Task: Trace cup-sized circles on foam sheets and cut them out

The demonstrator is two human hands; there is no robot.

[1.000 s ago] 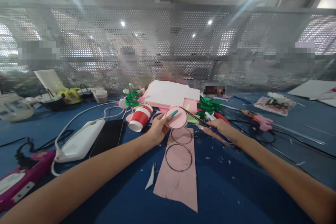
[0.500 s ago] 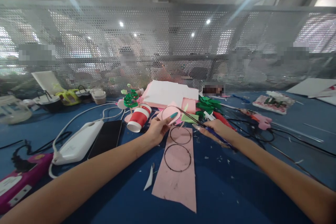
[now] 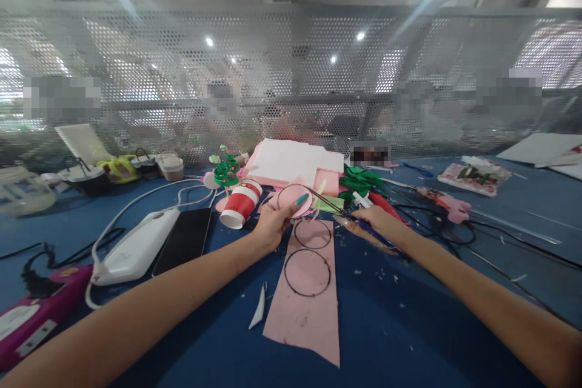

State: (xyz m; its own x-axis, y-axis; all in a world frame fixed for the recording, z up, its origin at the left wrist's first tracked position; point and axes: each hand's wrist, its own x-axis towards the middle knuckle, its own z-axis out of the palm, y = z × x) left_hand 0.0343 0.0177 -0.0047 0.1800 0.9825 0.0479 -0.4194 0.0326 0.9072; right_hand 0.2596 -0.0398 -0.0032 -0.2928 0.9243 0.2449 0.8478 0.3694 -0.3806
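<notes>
My left hand [image 3: 275,223] pinches a round pink paper piece [image 3: 293,197] with a dark circle drawn on it, thumb on top. In my right hand [image 3: 370,225] is a pair of tweezers or slim scissors with dark blades [image 3: 324,199]; its tip reaches the right edge of the pink piece. Which tool it is, I cannot tell for sure. Below the hands a pink paper strip [image 3: 304,321] lies flat, with two black circles drawn on it. A red and white paper cup [image 3: 240,205] rests tilted beside my left hand.
A white power bank [image 3: 136,248] and a black phone [image 3: 184,239] lie at left, near a purple power strip [image 3: 45,315]. White paper sheets [image 3: 291,160] and green paper leaves [image 3: 361,180] sit behind my hands. A pink glue gun [image 3: 448,206] with cables lies at right.
The pink paper piece has turned slightly in my left hand and shifted a little left. The tool in my right hand stays at its edge. Everything else looks the same.
</notes>
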